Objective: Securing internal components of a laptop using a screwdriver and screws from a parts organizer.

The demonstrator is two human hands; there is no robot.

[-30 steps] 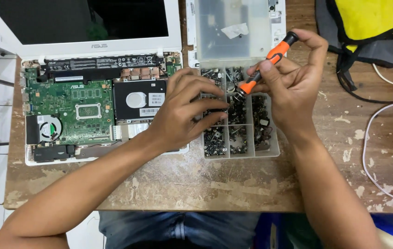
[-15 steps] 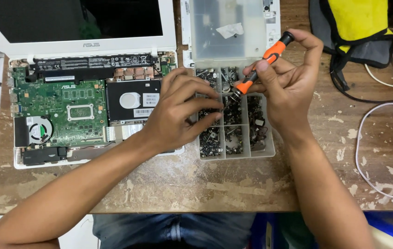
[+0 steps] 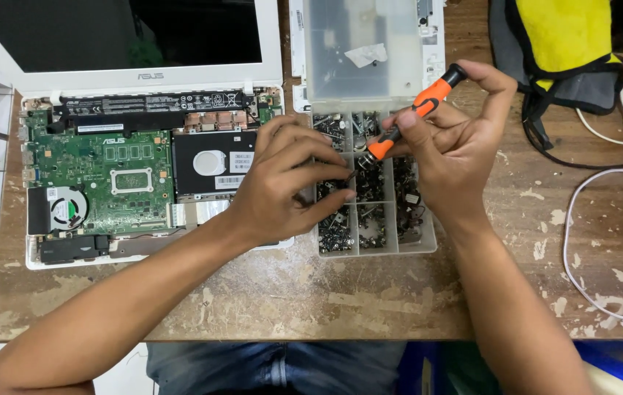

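The right hand has its grip clenched around an orange-and-black screwdriver, forefinger capping the black end, the tool slanting down and left so its tip meets the fingertips of the left hand. The left hand's grip is pinched together at that tip; whether a screw sits between the fingers is too small to tell. Both hands hover over a clear compartment box full of dark screws and small parts, which sits near the middle of the desk, its open lid lying toward the far edge. Just left of the box, touching it, lies an opened white laptop with green circuit board, fan and black drive exposed. A yellow-and-grey bag occupies the far right corner, and white cables loop along the right edge.
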